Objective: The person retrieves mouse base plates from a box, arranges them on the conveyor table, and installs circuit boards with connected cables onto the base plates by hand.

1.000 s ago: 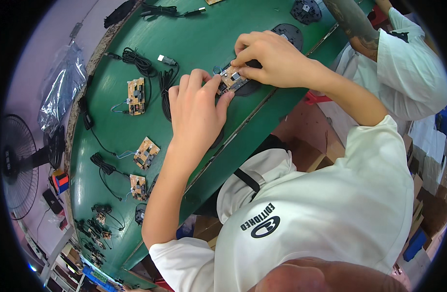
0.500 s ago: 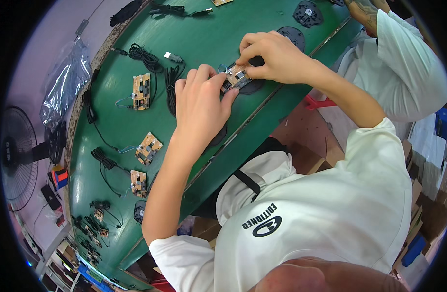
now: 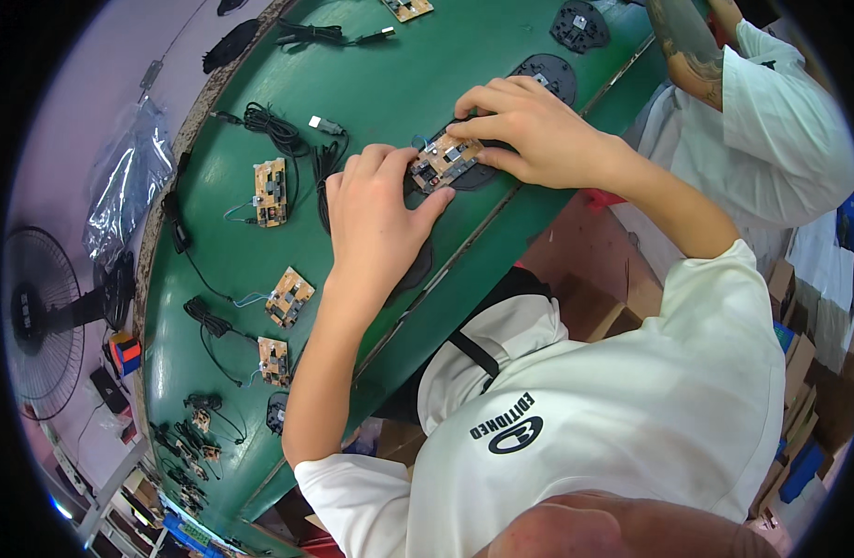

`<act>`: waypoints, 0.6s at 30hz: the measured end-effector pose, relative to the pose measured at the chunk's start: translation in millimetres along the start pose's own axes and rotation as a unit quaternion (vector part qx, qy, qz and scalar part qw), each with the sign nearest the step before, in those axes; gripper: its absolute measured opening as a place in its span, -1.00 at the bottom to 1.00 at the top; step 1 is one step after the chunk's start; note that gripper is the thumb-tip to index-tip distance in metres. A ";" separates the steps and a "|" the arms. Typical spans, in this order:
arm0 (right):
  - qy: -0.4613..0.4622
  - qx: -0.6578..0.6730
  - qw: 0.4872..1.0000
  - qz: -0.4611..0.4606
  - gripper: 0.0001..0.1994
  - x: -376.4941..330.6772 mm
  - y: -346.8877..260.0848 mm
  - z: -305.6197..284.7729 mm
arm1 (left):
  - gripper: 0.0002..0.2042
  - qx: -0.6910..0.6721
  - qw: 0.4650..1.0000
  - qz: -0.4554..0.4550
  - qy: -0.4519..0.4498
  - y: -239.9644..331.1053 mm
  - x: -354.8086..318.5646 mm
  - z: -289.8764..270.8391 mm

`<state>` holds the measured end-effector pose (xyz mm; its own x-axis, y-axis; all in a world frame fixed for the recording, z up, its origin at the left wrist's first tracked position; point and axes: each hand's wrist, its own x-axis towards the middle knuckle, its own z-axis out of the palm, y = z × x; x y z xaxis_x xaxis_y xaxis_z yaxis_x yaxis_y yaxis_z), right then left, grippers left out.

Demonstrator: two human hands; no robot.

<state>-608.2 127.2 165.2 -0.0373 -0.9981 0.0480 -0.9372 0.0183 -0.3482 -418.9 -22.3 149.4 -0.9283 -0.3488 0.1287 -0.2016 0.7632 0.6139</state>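
Observation:
A tan circuit board (image 3: 448, 160) with dark components lies between my two hands, over a black plastic base (image 3: 478, 178). My left hand (image 3: 378, 200) grips the board's left end, index finger at the upper edge and thumb at the lower corner. At the other end, my right hand (image 3: 538, 135) has its fingertips and thumb closed on the board. A thin bluish wire loops by the board's upper edge. Beside my left fingers lies a coiled black cable (image 3: 325, 181) with a USB plug (image 3: 324, 124). How the board sits on the base is partly hidden by my fingers.
More boards with cables (image 3: 271, 192) lie along the green table (image 3: 390, 88) at left. Black bases (image 3: 579, 26) line its near edge at upper right; another shows under my left wrist. A fan (image 3: 41, 321) stands beyond the table. A person's white sleeve (image 3: 771, 139) is at right.
The whole view has shifted slightly. My fingers have shifted on the board, and more of its surface shows between my hands. Both hands stay at it.

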 end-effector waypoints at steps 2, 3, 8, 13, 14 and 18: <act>0.005 0.003 1.000 0.005 -0.70 -1.7 0.7 -0.2 | -0.56 0.002 1.000 0.002 -0.006 -1.3 -1.6 -1.6; 0.006 -0.003 1.000 0.001 -0.69 -1.2 0.8 -1.1 | -0.56 0.002 1.000 0.001 -0.010 -0.6 -1.9 -3.4; 0.011 -0.013 1.000 -0.008 -0.65 1.0 2.6 -6.9 | -0.56 -0.008 1.000 0.001 -0.017 0.5 -1.4 -5.1; -0.002 0.016 1.000 -0.016 -0.59 -0.4 6.7 -6.2 | -0.53 -0.008 1.000 0.003 -0.012 -3.2 -0.4 -2.4; -0.001 0.016 1.000 -0.016 -0.59 -1.0 6.2 -6.5 | -0.51 -0.010 1.000 0.001 -0.013 -3.2 -0.8 -2.0; 0.022 0.021 1.000 -0.008 -0.59 -2.9 6.5 -10.6 | -0.47 -0.060 0.997 -0.036 0.016 -0.8 -2.3 -6.4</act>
<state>-617.8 130.7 172.7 -0.0382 -0.9947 0.0950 -0.9229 -0.0014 -0.3851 -414.6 -25.7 153.5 -0.9021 -0.4185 0.1051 -0.2263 0.6663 0.7105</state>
